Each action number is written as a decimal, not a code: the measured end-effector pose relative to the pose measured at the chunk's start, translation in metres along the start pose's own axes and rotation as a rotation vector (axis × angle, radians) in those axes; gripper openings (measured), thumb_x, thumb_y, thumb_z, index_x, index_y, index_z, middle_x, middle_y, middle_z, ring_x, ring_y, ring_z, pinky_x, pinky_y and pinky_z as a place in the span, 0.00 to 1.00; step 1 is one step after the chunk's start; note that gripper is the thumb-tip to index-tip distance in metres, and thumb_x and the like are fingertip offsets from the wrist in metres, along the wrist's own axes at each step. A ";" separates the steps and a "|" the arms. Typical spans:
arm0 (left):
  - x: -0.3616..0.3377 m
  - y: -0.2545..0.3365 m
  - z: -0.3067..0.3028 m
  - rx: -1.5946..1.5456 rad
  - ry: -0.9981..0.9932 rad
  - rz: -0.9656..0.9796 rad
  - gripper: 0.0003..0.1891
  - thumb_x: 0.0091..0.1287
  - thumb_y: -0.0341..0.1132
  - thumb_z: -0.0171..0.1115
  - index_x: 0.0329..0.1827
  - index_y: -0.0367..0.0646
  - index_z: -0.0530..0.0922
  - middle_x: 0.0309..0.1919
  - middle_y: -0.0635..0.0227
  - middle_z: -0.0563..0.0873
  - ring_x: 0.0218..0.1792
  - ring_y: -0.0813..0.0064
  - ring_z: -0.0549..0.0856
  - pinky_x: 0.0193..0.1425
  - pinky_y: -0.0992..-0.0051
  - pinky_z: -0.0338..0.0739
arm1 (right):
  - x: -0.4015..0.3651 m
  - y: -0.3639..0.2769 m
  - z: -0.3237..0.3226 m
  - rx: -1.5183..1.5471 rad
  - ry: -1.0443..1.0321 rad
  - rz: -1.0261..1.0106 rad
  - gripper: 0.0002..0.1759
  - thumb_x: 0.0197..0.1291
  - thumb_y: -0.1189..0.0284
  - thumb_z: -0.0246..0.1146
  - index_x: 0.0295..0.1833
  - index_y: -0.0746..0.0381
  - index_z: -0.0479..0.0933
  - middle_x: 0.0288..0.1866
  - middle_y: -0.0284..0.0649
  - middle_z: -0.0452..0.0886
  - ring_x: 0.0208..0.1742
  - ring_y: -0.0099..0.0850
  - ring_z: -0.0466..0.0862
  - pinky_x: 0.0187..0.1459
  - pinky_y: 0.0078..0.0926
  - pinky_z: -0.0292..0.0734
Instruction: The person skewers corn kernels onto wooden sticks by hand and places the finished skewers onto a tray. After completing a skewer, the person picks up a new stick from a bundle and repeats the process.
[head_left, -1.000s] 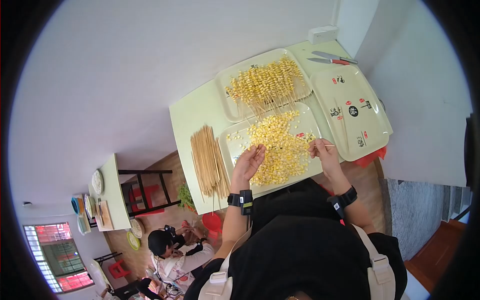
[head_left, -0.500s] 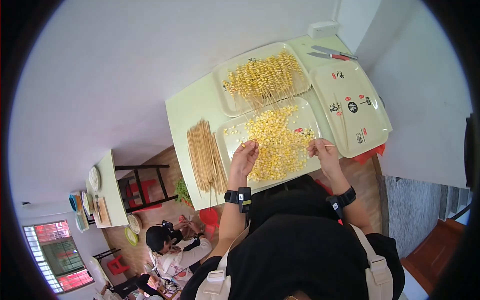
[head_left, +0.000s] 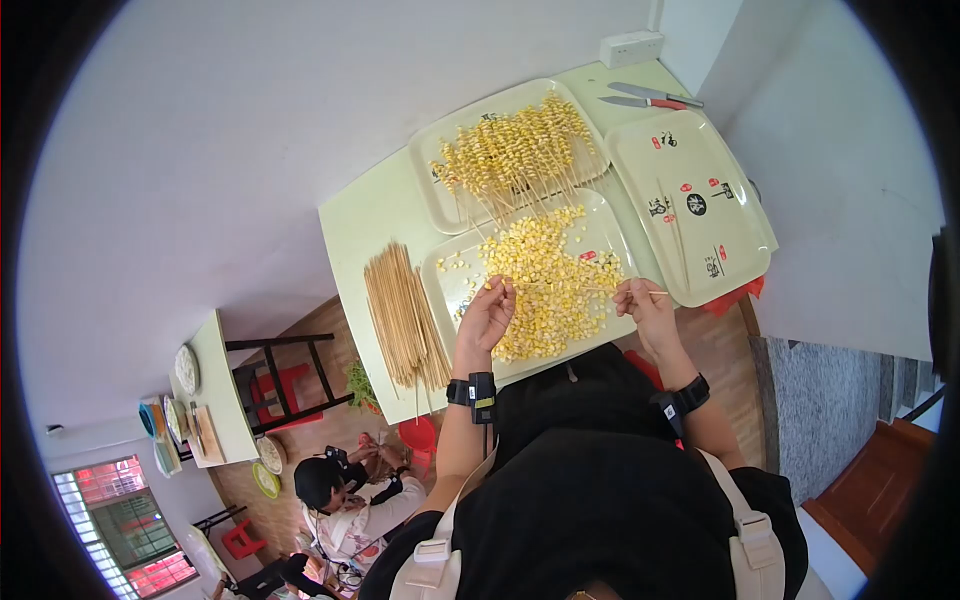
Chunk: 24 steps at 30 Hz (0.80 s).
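My right hand (head_left: 645, 312) is closed in a pinch around a thin wooden skewer (head_left: 658, 292), which runs leftward over the corn. Facing it, my left hand (head_left: 487, 322) has thumb and fingers pinched together on a small yellow corn kernel, mostly hidden by the fingertips. Both hands are above a cream tray (head_left: 618, 222) that bears a heap of loose corn kernels (head_left: 545, 335). Behind it, skewers threaded with corn (head_left: 515, 145) lie in rows on a second tray (head_left: 424, 165). A bundle of bare skewers (head_left: 395, 310) lies left of my left hand.
On the right, a third tray (head_left: 735, 245) holds one bare skewer (head_left: 675, 225). Two knives (head_left: 640, 95) lie at the table's far corner. Below left, a co-worker (head_left: 345, 510) sits near a red stool (head_left: 418, 435). Another table (head_left: 225, 385) stands against the wall.
The view has shifted slightly, so the table appears a little further left. The skewer now shows stretching from my right hand towards my left; both hands stay pinched.
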<state>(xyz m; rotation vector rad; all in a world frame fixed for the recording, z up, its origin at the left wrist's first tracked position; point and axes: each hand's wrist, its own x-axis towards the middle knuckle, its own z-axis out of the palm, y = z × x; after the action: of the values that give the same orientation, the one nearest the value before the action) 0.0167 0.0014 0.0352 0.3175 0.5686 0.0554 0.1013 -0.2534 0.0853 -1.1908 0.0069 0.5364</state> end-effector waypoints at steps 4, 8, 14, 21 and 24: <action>0.000 0.002 0.005 -0.012 0.028 -0.040 0.12 0.59 0.23 0.51 0.47 0.36 0.68 0.39 0.61 0.77 0.38 0.75 0.78 0.35 0.86 0.75 | 0.000 0.000 -0.002 0.030 -0.013 -0.001 0.16 0.61 0.65 0.49 0.32 0.67 0.73 0.25 0.36 0.75 0.26 0.22 0.72 0.31 0.18 0.70; -0.001 0.002 0.005 0.053 -0.021 -0.026 0.12 0.60 0.24 0.52 0.47 0.35 0.69 0.39 0.63 0.77 0.38 0.75 0.78 0.34 0.86 0.76 | 0.001 0.000 -0.002 0.040 -0.012 0.007 0.16 0.61 0.65 0.49 0.33 0.67 0.73 0.25 0.36 0.75 0.26 0.22 0.72 0.31 0.18 0.70; -0.001 0.000 0.011 0.013 0.010 -0.015 0.10 0.60 0.27 0.53 0.45 0.37 0.71 0.37 0.65 0.78 0.38 0.77 0.79 0.31 0.87 0.75 | 0.003 0.001 -0.002 0.017 -0.014 -0.022 0.15 0.61 0.65 0.50 0.34 0.68 0.73 0.26 0.37 0.75 0.26 0.22 0.73 0.31 0.18 0.70; -0.007 -0.004 0.029 0.396 0.182 0.256 0.06 0.58 0.28 0.57 0.38 0.40 0.73 0.35 0.65 0.80 0.35 0.79 0.80 0.30 0.85 0.74 | 0.001 -0.004 0.003 -0.083 -0.051 -0.081 0.15 0.61 0.65 0.50 0.35 0.68 0.73 0.27 0.37 0.77 0.28 0.22 0.75 0.33 0.19 0.72; -0.006 -0.006 0.035 0.562 0.241 0.400 0.07 0.57 0.30 0.59 0.36 0.40 0.73 0.31 0.66 0.81 0.34 0.79 0.80 0.31 0.84 0.73 | -0.003 -0.008 0.011 -0.149 -0.073 -0.086 0.15 0.61 0.66 0.50 0.36 0.69 0.74 0.29 0.38 0.77 0.30 0.22 0.76 0.35 0.19 0.73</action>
<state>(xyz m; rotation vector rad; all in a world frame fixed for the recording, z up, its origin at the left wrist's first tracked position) 0.0298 -0.0153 0.0643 0.9796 0.7486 0.3266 0.0990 -0.2472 0.0971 -1.3096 -0.1485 0.5109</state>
